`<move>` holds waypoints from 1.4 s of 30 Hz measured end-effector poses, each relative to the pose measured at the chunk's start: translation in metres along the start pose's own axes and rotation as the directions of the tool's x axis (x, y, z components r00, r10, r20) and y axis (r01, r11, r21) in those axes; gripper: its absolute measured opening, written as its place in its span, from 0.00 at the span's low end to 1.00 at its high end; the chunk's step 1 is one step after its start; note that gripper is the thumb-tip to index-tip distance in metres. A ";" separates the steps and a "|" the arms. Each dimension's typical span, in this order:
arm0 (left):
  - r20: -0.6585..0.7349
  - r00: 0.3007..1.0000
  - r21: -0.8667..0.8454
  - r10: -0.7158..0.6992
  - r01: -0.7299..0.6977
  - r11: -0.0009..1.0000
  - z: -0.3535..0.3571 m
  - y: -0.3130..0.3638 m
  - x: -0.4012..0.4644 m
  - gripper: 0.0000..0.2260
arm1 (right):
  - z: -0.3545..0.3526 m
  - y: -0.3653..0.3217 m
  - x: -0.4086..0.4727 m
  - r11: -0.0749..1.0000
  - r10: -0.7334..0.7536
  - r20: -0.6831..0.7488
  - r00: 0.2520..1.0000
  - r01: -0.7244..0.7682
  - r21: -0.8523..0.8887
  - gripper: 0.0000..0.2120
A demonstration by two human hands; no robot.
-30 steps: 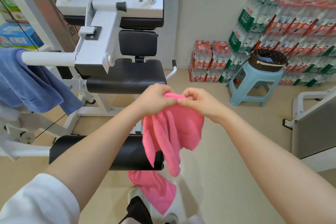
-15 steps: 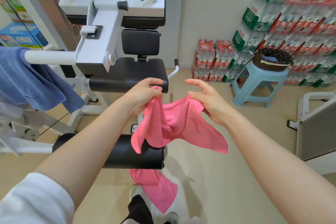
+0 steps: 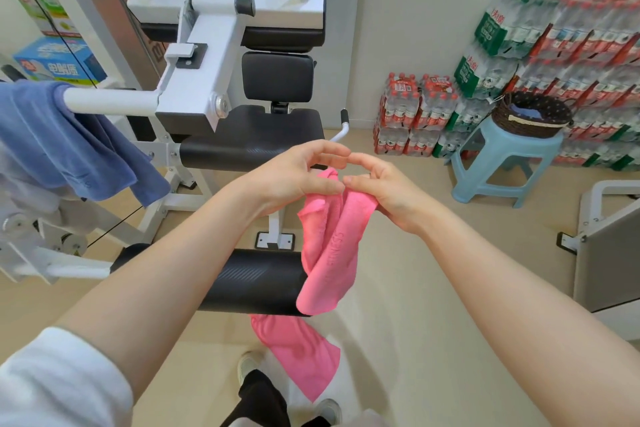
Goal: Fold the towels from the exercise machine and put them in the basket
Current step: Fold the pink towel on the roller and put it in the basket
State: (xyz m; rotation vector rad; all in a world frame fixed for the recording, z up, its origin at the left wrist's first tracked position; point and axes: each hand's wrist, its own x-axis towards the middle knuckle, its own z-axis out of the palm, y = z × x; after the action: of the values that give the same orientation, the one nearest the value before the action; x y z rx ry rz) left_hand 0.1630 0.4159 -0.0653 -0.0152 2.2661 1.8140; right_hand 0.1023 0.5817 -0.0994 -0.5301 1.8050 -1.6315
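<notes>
A pink towel hangs folded lengthwise in front of me. My left hand and my right hand pinch its top edge close together, fingertips nearly touching. A second pink towel dangles below the black roller pad of the exercise machine. A blue towel is draped over the machine's white bar at the left. The dark woven basket stands on a light blue stool at the right, with something blue inside it.
Shrink-wrapped packs of water bottles are stacked against the back right wall. Another white and grey machine part stands at the right edge. The machine's black seat is right behind my hands. Beige floor lies between me and the stool.
My hands came back together after spreading the pink towel apart, bringing its two corners to meet. The towel now hangs narrower and doubled over.
</notes>
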 end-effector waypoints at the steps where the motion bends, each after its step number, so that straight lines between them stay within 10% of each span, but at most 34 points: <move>1: 0.002 1.000 0.012 0.011 -0.011 1.000 0.000 0.000 -0.002 0.22 | 0.001 0.000 0.000 1.000 0.018 0.022 1.000 -0.018 -0.001 0.16; 8: 0.078 0.996 0.072 0.041 -0.047 0.996 -0.011 0.002 -0.012 0.25 | 0.013 0.002 0.006 0.994 0.094 0.056 0.994 -0.097 0.046 0.06; 18: -0.178 0.979 0.431 0.097 -0.011 0.902 -0.050 -0.024 -0.019 0.18 | 0.030 -0.006 0.020 0.991 0.133 -0.149 0.980 -0.133 0.008 0.12; 28: -0.007 0.966 0.459 0.258 -0.226 0.859 -0.072 -0.029 -0.028 0.16 | 0.054 -0.012 0.031 0.976 0.211 -0.214 0.954 -0.192 0.108 0.09; 38: -0.312 0.948 0.144 0.055 -0.010 0.989 -0.073 -0.040 -0.019 0.09 | 0.073 -0.013 0.038 0.972 0.175 -0.242 0.954 -0.129 0.195 0.07; 42: -0.398 0.917 -0.063 0.000 -0.027 0.998 -0.073 -0.044 -0.019 0.09 | 0.079 -0.021 0.031 0.962 0.088 -0.049 0.995 -0.072 0.263 0.11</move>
State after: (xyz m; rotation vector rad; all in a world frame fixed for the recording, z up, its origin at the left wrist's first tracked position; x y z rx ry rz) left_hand 0.1751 0.3329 -0.0896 -0.4200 2.4647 2.0480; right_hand 0.1320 0.5008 -0.0865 -0.2886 1.5970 -1.8101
